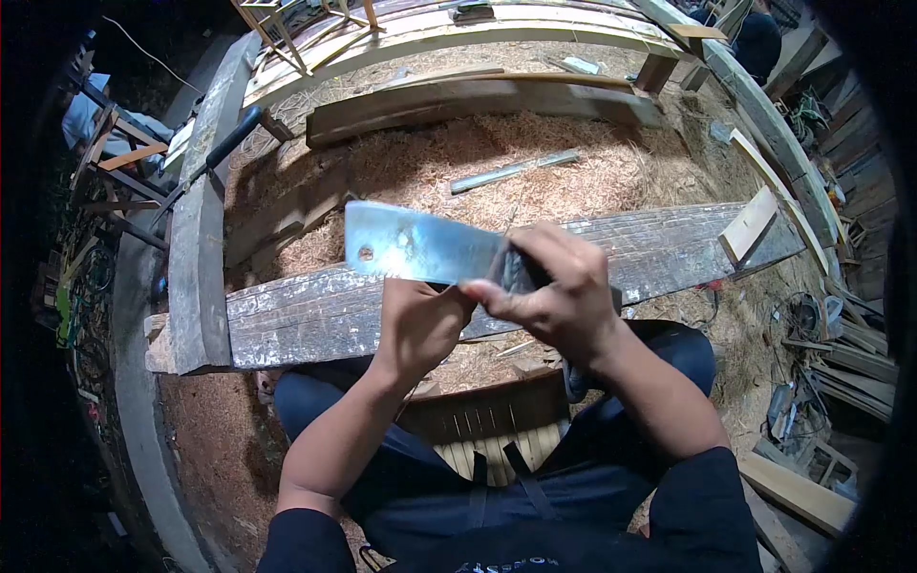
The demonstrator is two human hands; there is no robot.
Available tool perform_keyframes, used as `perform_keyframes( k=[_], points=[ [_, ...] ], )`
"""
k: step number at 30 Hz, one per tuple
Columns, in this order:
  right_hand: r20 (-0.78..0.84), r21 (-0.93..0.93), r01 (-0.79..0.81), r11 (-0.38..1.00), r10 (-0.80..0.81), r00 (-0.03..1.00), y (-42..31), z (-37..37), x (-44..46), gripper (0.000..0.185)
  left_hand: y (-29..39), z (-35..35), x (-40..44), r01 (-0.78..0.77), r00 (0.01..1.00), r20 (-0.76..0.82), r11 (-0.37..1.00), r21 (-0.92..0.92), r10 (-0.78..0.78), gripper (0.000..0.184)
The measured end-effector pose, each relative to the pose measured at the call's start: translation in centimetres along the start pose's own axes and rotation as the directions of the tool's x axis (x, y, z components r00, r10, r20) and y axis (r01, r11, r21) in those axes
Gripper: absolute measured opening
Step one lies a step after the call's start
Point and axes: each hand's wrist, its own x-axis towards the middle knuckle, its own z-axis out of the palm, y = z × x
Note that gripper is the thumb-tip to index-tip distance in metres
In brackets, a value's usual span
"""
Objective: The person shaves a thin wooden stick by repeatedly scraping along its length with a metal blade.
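Observation:
My right hand [559,286] is closed around the dark handle of a cleaver [420,244], whose broad shiny blade points left and has a small hole near its far end. Just below the blade is my left hand [420,325], its fingers curled toward the handle and partly covered by the steel. What those fingers hold, if anything, is hidden. Under both hands a worn, paint-spotted plank [296,320] lies crosswise in front of my knees.
Wood shavings [401,172] cover the ground beyond the plank. A thick beam [478,103] and a short grey strip [516,172] lie there. A small board [750,224] rests at the plank's right end. A heavy timber [199,277] stands left; scrap wood [855,377] is piled right.

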Motion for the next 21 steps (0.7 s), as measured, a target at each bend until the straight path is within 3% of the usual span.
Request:
perform_keyframes(
  k=[2, 4, 6, 8, 10, 13, 14, 16, 17, 18, 19, 20, 21],
  points=[
    [-0.004, 0.019, -0.008, 1.000, 0.008, 1.000, -0.3, -0.5, 0.4, 0.058, 0.6, -0.9, 0.0, 0.079, 0.995, 0.056, 0.996, -0.034, -0.077, 0.022],
    [-0.048, 0.067, -0.077, 0.995, 0.081, 0.996, -0.1, -0.6, 0.7, 0.054, 2.0, -1.3, 0.8, 0.533, 0.840, 0.186, 0.839, -0.107, -0.510, 0.019],
    [-0.067, 0.117, -0.131, 0.985, 0.139, 0.988, 0.0, -0.5, 0.6, 0.050, 1.7, -1.0, 0.5, 0.511, 0.853, 0.177, 0.854, -0.096, -0.490, 0.020],
    [-0.041, 0.041, 0.019, 0.999, -0.018, 0.999, -0.3, -0.5, 0.5, 0.046, 0.9, -0.7, -0.1, 0.094, 0.990, 0.102, 0.993, 0.064, -0.100, 0.025],
    [-0.016, 0.101, -0.147, 0.984, 0.150, 0.989, 0.0, -0.7, 0.6, 0.052, 1.9, -0.6, 0.7, 0.515, 0.855, 0.136, 0.852, -0.094, -0.501, 0.023],
    [-0.054, 0.033, 0.002, 0.999, -0.001, 0.999, -0.4, -0.6, 0.9, 0.060, 1.8, -0.3, 0.5, 0.455, 0.883, 0.164, 0.888, -0.071, -0.439, 0.023],
    [-0.043, 0.034, 0.018, 0.999, -0.016, 0.999, -0.6, -0.4, 0.5, 0.062, 0.8, 0.3, 0.1, 0.266, 0.963, 0.052, 0.963, -0.043, -0.264, 0.024],
    [-0.011, 0.097, -0.063, 0.993, 0.064, 0.998, -0.6, -0.6, 0.4, 0.059, 0.7, 0.1, 0.0, 0.079, 0.996, -0.047, 0.997, 0.012, -0.078, 0.024],
    [-0.032, 0.112, -0.099, 0.989, 0.103, 0.994, -0.2, -0.5, 0.5, 0.058, 1.1, -0.6, 0.3, 0.314, 0.948, 0.049, 0.949, -0.015, -0.313, 0.021],
    [-0.051, 0.125, -0.130, 0.984, 0.137, 0.989, 0.1, -0.5, 0.6, 0.058, 1.8, -0.9, 0.7, 0.529, 0.841, 0.146, 0.848, -0.024, -0.521, 0.018],
    [-0.036, 0.092, -0.069, 0.993, 0.073, 0.997, -0.1, -0.5, 0.6, 0.055, 2.5, -0.8, 0.8, 0.493, 0.859, 0.132, 0.868, 0.049, -0.495, 0.016],
    [-0.021, 0.061, -0.007, 0.998, 0.008, 1.000, -0.3, -0.5, 0.6, 0.052, 1.2, -0.8, -0.1, 0.214, 0.968, 0.107, 0.970, 0.119, -0.227, 0.016],
    [-0.009, 0.075, -0.045, 0.996, 0.045, 0.999, -0.3, -0.5, 0.4, 0.051, 1.1, -0.4, 0.2, 0.142, 0.986, 0.065, 0.982, 0.125, -0.151, 0.015]
  ],
)
